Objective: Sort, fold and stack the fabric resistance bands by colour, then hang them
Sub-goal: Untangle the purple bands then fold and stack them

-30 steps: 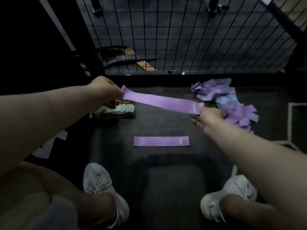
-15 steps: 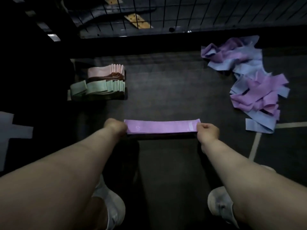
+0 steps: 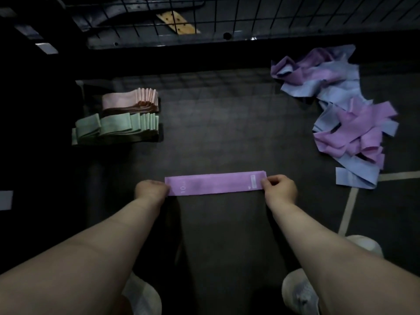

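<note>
A purple band (image 3: 213, 183) lies stretched flat on the dark floor mat (image 3: 216, 123), seemingly on top of another purple band. My left hand (image 3: 151, 192) pinches its left end and my right hand (image 3: 280, 189) pinches its right end, near a white label. At the left stand a folded pink stack (image 3: 130, 100) and a folded green stack (image 3: 116, 127) just in front of it. A loose heap of purple and blue bands (image 3: 343, 110) lies at the right.
A black wire grid panel (image 3: 227, 12) runs along the far edge, with a dark frame below it. My two white shoes (image 3: 300, 294) sit at the bottom. Pale tape lines (image 3: 347, 212) cross the floor at the right.
Both hands brought the purple band down from mid-air, near the stacks, and laid it flat over the purple band on the mat. The view tilted downward.
</note>
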`<state>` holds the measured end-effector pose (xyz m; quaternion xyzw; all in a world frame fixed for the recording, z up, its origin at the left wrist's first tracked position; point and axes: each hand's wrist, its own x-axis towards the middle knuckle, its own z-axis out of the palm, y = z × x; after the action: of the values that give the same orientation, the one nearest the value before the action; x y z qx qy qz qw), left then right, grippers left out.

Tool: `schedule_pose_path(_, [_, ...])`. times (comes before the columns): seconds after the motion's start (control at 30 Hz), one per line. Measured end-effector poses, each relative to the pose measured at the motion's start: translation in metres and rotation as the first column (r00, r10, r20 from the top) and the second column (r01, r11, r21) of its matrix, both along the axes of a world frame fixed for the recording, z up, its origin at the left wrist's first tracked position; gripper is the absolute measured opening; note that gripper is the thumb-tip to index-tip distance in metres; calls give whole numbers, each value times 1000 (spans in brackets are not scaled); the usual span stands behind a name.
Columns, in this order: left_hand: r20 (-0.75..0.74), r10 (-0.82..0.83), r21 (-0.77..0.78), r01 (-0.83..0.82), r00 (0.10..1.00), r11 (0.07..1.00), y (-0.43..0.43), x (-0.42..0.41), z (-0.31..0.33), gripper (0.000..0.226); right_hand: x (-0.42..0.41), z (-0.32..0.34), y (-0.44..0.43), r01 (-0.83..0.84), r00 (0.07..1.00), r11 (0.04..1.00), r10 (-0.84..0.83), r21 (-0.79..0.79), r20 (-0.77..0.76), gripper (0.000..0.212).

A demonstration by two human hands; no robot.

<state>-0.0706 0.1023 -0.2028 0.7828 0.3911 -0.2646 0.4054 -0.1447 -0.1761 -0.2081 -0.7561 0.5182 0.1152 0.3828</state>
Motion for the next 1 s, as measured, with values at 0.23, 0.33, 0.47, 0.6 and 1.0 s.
schedule_pose_path(0.23, [26,-36,67,34,999,997,0,2,-12,10,1,-14,3,-15,1000,999,16,52,-16,9])
schedule_pose_path(0.33, [17,-25,-8,25,1000,1000,3,4,-6,14,6,-12,3,-9,1000,1000,10,30,-26,11])
schedule_pose_path(0.47, [66,-2,-59,6,998,998,4,19,9,17,14,4,-1,31,986,993,-50,117,159,14])
schedule_pose_path(0.6, [92,-8,-122,19,996,992,10,40,14,12,33,6,-3,0,984,984,-32,178,175,10])
schedule_pose_path(1.0, [-33,-343,107,345,939,933,10,37,-8,43,56,19,-101,-577,794,751,425,-321,-435,39])
